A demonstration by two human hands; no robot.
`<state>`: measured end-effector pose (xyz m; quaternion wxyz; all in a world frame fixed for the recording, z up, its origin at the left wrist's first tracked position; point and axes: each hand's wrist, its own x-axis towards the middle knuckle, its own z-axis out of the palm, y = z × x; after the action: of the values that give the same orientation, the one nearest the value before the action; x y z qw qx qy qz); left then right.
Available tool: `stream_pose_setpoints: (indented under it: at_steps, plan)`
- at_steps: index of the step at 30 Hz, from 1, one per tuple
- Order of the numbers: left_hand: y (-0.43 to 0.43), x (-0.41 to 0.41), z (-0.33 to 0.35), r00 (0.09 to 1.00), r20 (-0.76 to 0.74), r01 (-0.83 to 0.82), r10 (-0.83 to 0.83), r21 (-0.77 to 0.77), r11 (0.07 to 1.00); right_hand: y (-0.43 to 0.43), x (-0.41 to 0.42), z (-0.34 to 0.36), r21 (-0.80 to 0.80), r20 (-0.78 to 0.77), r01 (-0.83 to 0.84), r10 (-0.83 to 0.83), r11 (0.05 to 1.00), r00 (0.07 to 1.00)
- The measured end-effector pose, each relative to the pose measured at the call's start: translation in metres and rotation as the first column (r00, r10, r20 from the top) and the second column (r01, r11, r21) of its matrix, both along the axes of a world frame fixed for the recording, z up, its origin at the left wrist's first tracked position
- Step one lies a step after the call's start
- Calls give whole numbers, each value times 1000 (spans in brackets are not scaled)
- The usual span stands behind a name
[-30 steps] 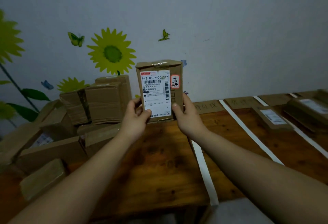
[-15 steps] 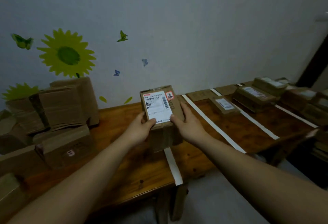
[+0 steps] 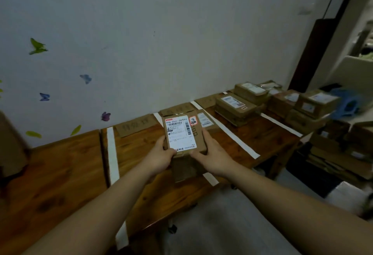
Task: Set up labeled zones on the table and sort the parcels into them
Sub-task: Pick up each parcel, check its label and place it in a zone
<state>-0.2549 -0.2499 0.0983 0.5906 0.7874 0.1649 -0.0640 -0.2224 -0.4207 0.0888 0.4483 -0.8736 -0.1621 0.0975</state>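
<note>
I hold a brown cardboard parcel (image 3: 182,133) with a white shipping label and a small red-edged sticker, face up, over the wooden table (image 3: 60,174). My left hand (image 3: 161,159) grips its left lower edge and my right hand (image 3: 212,158) its right lower edge. White tape strips (image 3: 112,153) divide the table into zones. Cardboard zone labels (image 3: 137,127) stand along the wall. A small flat parcel (image 3: 205,120) lies in the zone just behind the held one. Stacked parcels (image 3: 235,106) fill zones further right.
More boxed parcels (image 3: 314,103) are piled at the table's far right end, with a blue stool (image 3: 347,105) behind them. Flattened cardboard and boxes (image 3: 343,149) sit on the floor at right. A dark door frame (image 3: 323,32) stands beyond. Butterfly stickers dot the wall.
My view has swung right along the table, away from the pile of unsorted boxes. The parcel, first held upright before the wall, is now tilted flat and lower over the taped zones.
</note>
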Motion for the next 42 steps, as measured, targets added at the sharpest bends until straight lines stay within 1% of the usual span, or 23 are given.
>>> stream_pose_setpoints:
  at_steps: [6, 10, 14, 18, 20, 24, 27, 29, 32, 34, 36, 38, 40, 42]
  plan:
    - [-17, 51, -15, 998, -58, -17, 16, -20, 1000, -17, 59, -16, -63, -43, -33, 30, 997, 999]
    - [-5, 93, -26, 997, -68, -31, 31, -10, 999, 0, 104, -25, -89, -75, -34, 27, 995, 997]
    - [10, 144, -34, 996, -69, -68, 65, -42, 997, 20, 159, -31, -66, -99, -54, 47, 996, 994]
    - [15, 193, -41, 992, -76, -110, 105, -60, 992, 32, 213, -40, -85, -141, -66, 53, 994, 989]
    - [14, 212, -47, 989, -90, -123, 119, -45, 991, 35, 234, -45, -105, -155, -85, 68, 991, 986]
    - [6, 241, -56, 981, -131, -143, 143, 9, 990, 31, 269, -54, -147, -148, -151, 129, 977, 980]
    - [-4, 261, -63, 971, -165, -172, 171, 7, 985, 21, 292, -67, -166, -166, -170, 142, 971, 976]
    - [-15, 271, -67, 964, -190, -187, 186, 14, 982, 9, 305, -73, -162, -180, -210, 180, 964, 967]
    - [-33, 283, -70, 962, -179, -202, 204, 29, 979, -6, 323, -79, -142, -175, -296, 270, 945, 947]
    - [-42, 289, -73, 962, -159, -220, 223, 36, 975, -14, 332, -85, -157, -147, -330, 309, 931, 940]
    - [-49, 291, -78, 963, -118, -231, 242, 94, 968, -19, 338, -92, -202, -120, -363, 345, 910, 931]
    - [-53, 290, -85, 977, -60, -181, 202, 258, 949, -20, 341, -98, -252, -101, -375, 362, 892, 927]
    - [-55, 289, -89, 988, -59, -102, 141, 430, 897, -18, 344, -100, -274, -68, -376, 372, 885, 926]
    - [-51, 291, -91, 989, -95, -55, 117, 494, 868, -15, 348, -100, -283, -65, -385, 383, 878, 921]
